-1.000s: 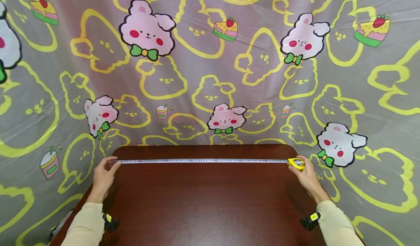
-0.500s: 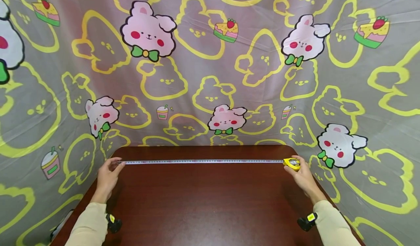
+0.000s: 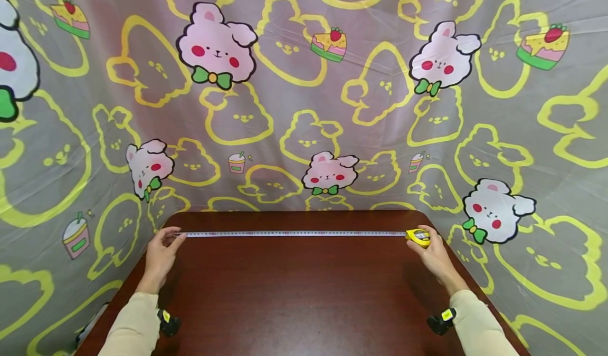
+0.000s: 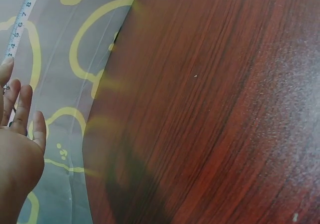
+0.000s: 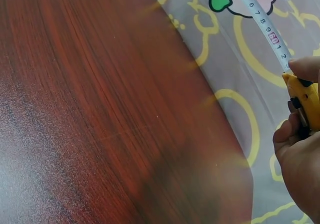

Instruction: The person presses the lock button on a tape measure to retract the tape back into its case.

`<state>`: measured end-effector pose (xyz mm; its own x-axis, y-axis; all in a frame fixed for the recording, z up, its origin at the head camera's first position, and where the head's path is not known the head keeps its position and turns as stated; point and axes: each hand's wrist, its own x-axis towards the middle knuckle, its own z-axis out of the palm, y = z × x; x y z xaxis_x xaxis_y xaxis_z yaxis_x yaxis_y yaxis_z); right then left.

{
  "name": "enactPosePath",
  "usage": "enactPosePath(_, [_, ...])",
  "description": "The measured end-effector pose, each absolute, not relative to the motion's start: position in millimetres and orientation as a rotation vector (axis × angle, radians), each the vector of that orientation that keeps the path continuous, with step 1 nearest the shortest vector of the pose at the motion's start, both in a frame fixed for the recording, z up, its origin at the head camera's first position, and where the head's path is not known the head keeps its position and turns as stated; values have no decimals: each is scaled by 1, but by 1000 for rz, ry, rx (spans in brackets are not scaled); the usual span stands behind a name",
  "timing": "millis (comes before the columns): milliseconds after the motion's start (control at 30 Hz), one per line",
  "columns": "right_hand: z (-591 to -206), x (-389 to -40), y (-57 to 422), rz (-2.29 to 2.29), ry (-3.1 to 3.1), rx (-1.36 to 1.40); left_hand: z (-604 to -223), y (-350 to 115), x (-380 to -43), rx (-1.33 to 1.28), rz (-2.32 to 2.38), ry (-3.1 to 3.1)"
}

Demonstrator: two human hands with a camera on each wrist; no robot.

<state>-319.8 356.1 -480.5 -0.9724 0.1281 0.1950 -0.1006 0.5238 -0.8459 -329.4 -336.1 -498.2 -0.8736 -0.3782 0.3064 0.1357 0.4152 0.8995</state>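
A yellow tape measure (image 3: 418, 237) is gripped in my right hand (image 3: 434, 253) at the far right of the table. Its white blade (image 3: 294, 233) runs straight and level across to my left hand (image 3: 161, 256), which pinches the free end between thumb and finger. In the left wrist view the left hand (image 4: 20, 154) is partly cut off, with low numbers on the blade (image 4: 20, 29) by the thumb. The right wrist view catches the yellow case (image 5: 306, 99) under the right hand (image 5: 305, 159), and the blade (image 5: 265, 27) leaving its mouth just past a red 60 mark.
Below the blade lies a dark red-brown wooden table (image 3: 304, 287) with rounded far corners. A grey curtain (image 3: 285, 97) printed with yellow outlines and white rabbits hangs behind it and along both sides. Small dark cameras (image 3: 168, 324) sit at the wrists.
Both hands have moved toward each other, the left to the right and the right to the left. The stretch of blade between them has become shorter as it slides into the case.
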Motion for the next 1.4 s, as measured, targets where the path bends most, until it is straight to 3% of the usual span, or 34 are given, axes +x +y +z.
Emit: enactPosePath(1400, [-482,-324,324,1468,-2485,39,-497,-320,-331,124,-1450,-2207])
